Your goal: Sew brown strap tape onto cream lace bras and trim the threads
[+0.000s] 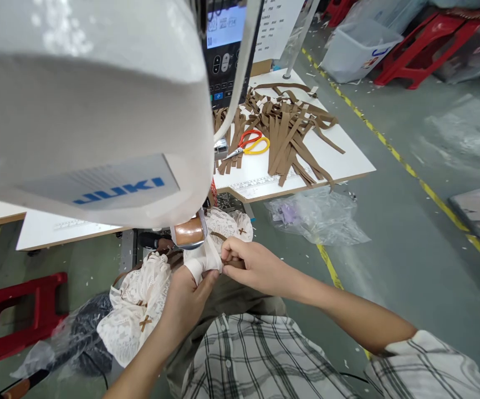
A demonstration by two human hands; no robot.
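Note:
A cream lace garment (138, 291) with small brown bows hangs in front of the sewing machine, probably a bra. My left hand (188, 293) is closed on its white fabric edge (202, 261), thumb on top. Close beside it, my right hand (259, 267) pinches a brown strap (235, 265) at that same edge, fingers curled. The two hands nearly touch. Just above them is the machine's rounded end with a copper-coloured part (189, 231). The needle area is hidden behind the machine head.
The white sewing machine head (98, 122) fills the upper left, a control panel (225, 61) beside it. On the white table (348, 160) lie many brown strips (284, 138) and red-and-yellow scissors (253, 143). Red stools (19, 316), plastic bags (323, 216) and a bin (358, 50) stand around.

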